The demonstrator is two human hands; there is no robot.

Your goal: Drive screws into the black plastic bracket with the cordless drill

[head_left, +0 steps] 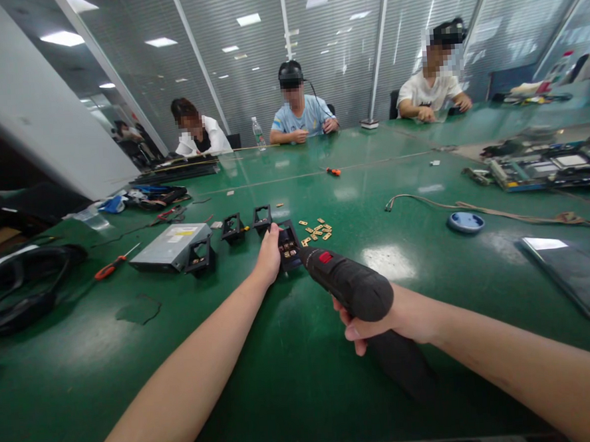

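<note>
Forearms (pixel 198 360) foremost; right hand (pixel 364 327) grips a drill (pixel 348 278), left hand (pixel 268 256) a black block (pixel 290 234), mid-frame.
Work looks part-done: brassy bits (pixel 287 251) sit in the block, loose tabs (pixel 327 236) lie just beyond.

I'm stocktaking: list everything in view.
housing: one, black, centre
drill: one, black, centre
plates: about twelve, gold, beside housing
frames: three, black, left
drive: one, silver, left
screwdrivers: two, orange, left and centre
disc: one, blue, right
phone: one, dark, right
circuit boards: several, mixed, right
wires: several, mixed, both sides
strapped item: one, black, left
bottle: one, clear, far centre
table: one, green, throughout
co-workers: three, pale clothing, opposite
left hand: one, bare, holding housing
right hand: one, bare, holding drill
</note>
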